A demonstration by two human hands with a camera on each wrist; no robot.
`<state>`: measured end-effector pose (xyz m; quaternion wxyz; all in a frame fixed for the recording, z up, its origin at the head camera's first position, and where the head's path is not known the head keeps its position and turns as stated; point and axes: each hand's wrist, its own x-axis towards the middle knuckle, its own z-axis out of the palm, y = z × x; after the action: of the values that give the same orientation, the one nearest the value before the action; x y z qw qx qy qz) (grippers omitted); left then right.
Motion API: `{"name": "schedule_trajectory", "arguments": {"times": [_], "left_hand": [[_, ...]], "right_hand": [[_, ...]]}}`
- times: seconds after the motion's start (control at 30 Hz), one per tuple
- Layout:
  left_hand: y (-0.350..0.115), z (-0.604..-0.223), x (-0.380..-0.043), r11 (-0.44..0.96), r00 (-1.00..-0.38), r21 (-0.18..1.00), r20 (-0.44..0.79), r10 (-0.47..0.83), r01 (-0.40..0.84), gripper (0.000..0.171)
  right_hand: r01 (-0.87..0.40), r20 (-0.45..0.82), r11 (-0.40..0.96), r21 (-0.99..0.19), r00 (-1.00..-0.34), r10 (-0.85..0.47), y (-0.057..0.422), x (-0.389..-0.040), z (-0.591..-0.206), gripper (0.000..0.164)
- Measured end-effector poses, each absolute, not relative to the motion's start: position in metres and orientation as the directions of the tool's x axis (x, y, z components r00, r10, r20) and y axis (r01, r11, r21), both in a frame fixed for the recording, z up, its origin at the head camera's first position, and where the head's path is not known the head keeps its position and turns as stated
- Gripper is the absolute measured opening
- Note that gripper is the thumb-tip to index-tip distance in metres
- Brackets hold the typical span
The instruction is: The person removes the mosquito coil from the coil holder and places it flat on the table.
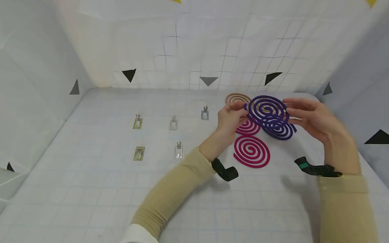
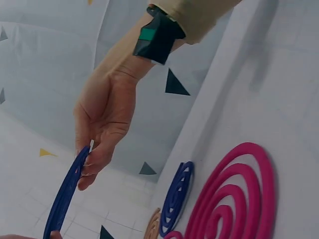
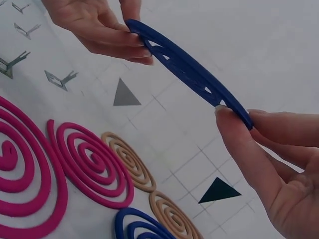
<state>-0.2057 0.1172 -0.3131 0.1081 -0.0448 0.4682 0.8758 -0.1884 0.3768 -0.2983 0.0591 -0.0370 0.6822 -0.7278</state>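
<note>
Between my two hands a dark blue mosquito coil [image 1: 267, 97] is held above the table; the right wrist view shows it nearly edge-on. My left hand [image 1: 228, 120] pinches its left edge. On the opposite edge, my right hand [image 1: 317, 119] pinches the rim between thumb and fingers. Another blue coil [image 2: 174, 199] lies beneath it, partly covered in the head view. Nearby lie a pink coil [image 3: 62, 199] and a farther pink coil [image 3: 92, 158], partly hidden behind my left hand in the head view. Two tan coils [image 3: 128, 158] lie at the back.
To the left on the white table stand several small metal coil stands [image 1: 173, 125], most with upright prongs; prongs on the front-left stand [image 1: 139, 153] cannot be made out. White sheet walls with black triangle markers [image 1: 129, 75] enclose the back and sides.
</note>
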Motion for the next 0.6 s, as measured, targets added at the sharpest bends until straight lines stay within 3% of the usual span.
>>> {"name": "schedule_trajectory", "arguments": {"times": [0.13,0.33,0.6], "left_hand": [[0.124,-0.320,-0.201,-0.498,-0.973,0.837,-0.180,0.147,-0.229,0.028],[0.133,-0.334,-0.193,-0.459,-0.970,0.857,-0.178,0.167,-0.236,0.024],[0.139,-0.346,-0.188,-0.412,-0.957,0.872,-0.181,0.226,-0.262,0.024]], "right_hand": [[0.048,-0.058,0.081,-0.996,-0.990,-0.126,0.387,-0.187,-0.304,0.038],[0.058,-0.079,0.139,-0.989,-0.985,-0.156,0.401,-0.186,-0.315,0.034],[0.107,-0.154,0.322,-0.941,-0.980,-0.126,0.422,-0.187,-0.329,0.031]]}}
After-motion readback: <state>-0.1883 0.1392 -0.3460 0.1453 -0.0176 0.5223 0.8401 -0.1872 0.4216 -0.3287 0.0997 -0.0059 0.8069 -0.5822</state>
